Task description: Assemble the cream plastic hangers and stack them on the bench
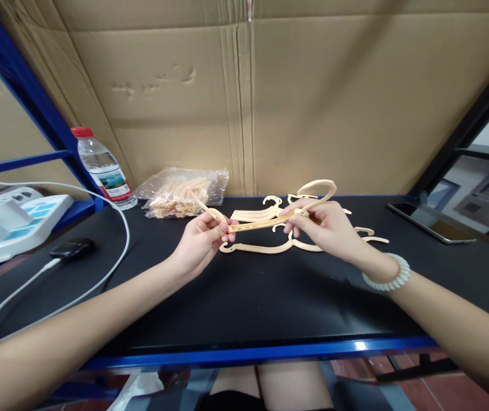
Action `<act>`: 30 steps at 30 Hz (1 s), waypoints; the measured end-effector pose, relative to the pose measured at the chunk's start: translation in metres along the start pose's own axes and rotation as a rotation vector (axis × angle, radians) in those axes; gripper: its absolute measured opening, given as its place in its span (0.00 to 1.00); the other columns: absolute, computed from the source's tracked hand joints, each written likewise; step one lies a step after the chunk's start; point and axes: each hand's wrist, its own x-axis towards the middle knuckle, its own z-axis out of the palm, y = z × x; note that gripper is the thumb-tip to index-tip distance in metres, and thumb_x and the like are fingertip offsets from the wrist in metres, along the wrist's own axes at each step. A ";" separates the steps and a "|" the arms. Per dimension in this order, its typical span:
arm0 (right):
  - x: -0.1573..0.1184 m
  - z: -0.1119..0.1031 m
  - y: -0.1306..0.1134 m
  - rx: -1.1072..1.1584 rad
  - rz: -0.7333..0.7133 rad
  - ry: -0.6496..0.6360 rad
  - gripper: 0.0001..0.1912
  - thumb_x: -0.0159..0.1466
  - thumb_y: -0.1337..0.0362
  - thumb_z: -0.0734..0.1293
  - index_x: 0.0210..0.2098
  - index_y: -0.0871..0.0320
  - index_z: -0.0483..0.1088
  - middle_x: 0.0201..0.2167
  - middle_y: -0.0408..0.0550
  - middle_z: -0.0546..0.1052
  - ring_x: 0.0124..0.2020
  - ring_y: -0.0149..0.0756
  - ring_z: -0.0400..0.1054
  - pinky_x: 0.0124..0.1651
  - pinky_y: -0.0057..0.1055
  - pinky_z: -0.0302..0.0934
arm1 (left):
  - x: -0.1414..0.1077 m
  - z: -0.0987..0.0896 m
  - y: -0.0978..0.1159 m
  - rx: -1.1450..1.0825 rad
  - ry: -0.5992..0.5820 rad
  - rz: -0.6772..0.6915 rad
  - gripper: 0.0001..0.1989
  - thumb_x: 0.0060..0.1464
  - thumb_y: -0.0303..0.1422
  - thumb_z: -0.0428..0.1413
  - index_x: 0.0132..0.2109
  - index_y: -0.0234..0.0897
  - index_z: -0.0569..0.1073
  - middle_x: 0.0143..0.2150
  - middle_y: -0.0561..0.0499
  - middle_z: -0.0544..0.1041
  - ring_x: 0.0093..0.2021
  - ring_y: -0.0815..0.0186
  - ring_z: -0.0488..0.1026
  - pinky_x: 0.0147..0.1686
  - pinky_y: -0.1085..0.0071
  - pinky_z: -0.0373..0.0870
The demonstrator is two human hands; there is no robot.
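Between both hands, just above the black table, is a beige plastic folding hanger [264,224], its straight middle bar spanning from one hand to the other. My left hand [204,240] pinches the bar's left end, where a thin arm slants up and leftward. At the right end my right hand [324,228] grips it with thumb and fingers; a curved hook-like part rises above that hand. Behind and below lie more beige hanger pieces [259,249] on the table, partly hidden by the hands and the held hanger.
A clear plastic bag [180,194] of beige pieces lies at the back left, beside a water bottle [109,171]. Further left are a white power strip [21,222], a black device [72,248] and a white cable [128,234]. A phone [431,222] lies right; cardboard [334,97] stands behind.
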 end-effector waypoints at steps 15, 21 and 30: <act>-0.001 0.009 -0.011 -0.031 0.086 0.168 0.14 0.63 0.66 0.64 0.23 0.61 0.72 0.37 0.52 0.79 0.22 0.28 0.69 0.26 0.28 0.64 | -0.001 0.003 -0.004 0.046 0.054 0.068 0.14 0.37 0.33 0.72 0.30 0.30 0.78 0.36 0.47 0.82 0.30 0.68 0.79 0.34 0.77 0.77; 0.003 0.009 -0.011 0.031 0.133 0.231 0.12 0.62 0.65 0.65 0.23 0.61 0.71 0.27 0.49 0.77 0.20 0.28 0.68 0.26 0.28 0.65 | -0.004 0.005 -0.007 0.109 0.005 0.129 0.10 0.43 0.28 0.69 0.33 0.32 0.77 0.40 0.46 0.82 0.36 0.65 0.81 0.40 0.74 0.77; 0.010 -0.004 -0.002 0.089 0.245 0.171 0.11 0.59 0.59 0.70 0.33 0.62 0.71 0.25 0.48 0.77 0.21 0.31 0.69 0.27 0.30 0.65 | -0.008 0.010 -0.004 0.244 0.096 0.067 0.11 0.42 0.31 0.70 0.31 0.32 0.76 0.36 0.48 0.81 0.35 0.67 0.80 0.30 0.81 0.72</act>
